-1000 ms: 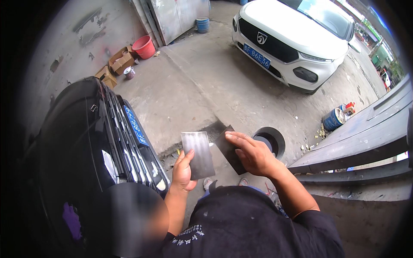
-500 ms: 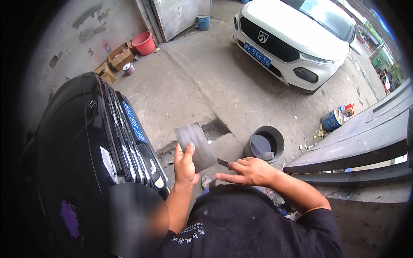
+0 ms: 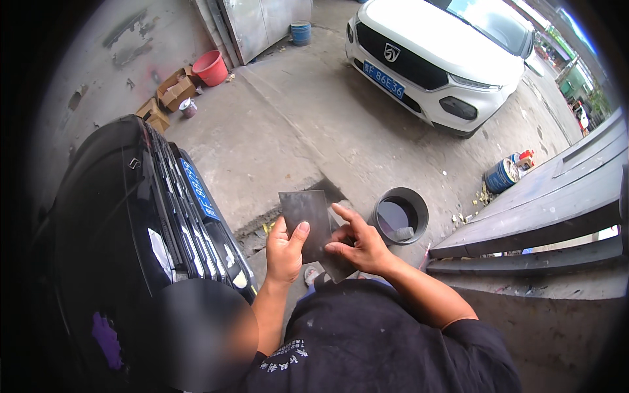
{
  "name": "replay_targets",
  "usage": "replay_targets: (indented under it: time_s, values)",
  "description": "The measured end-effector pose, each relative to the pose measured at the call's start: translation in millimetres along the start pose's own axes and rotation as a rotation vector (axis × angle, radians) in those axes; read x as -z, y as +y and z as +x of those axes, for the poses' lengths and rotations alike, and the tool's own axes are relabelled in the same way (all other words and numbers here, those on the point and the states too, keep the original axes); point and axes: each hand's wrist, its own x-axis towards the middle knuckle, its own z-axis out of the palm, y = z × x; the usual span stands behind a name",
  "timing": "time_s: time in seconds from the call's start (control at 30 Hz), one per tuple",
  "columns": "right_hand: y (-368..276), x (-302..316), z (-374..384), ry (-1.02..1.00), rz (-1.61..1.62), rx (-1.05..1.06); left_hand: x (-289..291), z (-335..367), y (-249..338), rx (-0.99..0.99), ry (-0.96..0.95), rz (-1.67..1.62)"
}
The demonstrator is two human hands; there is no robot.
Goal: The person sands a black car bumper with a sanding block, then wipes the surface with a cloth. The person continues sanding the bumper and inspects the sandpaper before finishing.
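— Dark grey, flat, thin: looks like a sheet of abrasive paper or rubber (image 3: 308, 219), held up at chest height between both hands, above the concrete floor (image 3: 295, 131) and just in front of the black car's nose (image 3: 164, 216)

— Held how?

— Left hand (image 3: 283, 252) closed on the lower left edge, thumb pressed flat on the face, other fingers hidden behind. Right hand (image 3: 357, 242) pinching the lower right part, forefinger stretched up across the face, remaining fingers curled in. Both forearms rising from the lower edge, elbows bent, wrists turned inward toward each other

— Any second piece?

— Possibly another dark piece just below, under the right hand; hard to tell whether separate or a fold of the same sheet

— Risks from here?

— Light grip on a limp sheet, so could slip and land on the dirty floor, or in the round black bucket (image 3: 400, 215) of dark liquid standing near the right hand. Could crease or tear if pulled unevenly by the two hands. Also close to the car's grille, so a careless swing might scuff paint

— Elsewhere?

— White car (image 3: 439, 59) well apart, blue drum (image 3: 501, 173) by the ramp
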Motion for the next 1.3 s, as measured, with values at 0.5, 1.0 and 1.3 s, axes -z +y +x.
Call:
replay_targets:
  time_s: [0.5, 1.0, 1.3]
  values:
    - [4, 6, 35, 0.276, 0.077, 0.138, 42, -6, 17, 0.187, -0.137, 0.033]
    - [-14, -32, 72, -0.111, -0.147, 0.152, 126, 62, 42, 0.184, -0.078, 0.241]
    - [-6, -38, 111, -0.101, -0.191, 0.137, 107, 125, 43, 0.382, -0.287, 0.371]
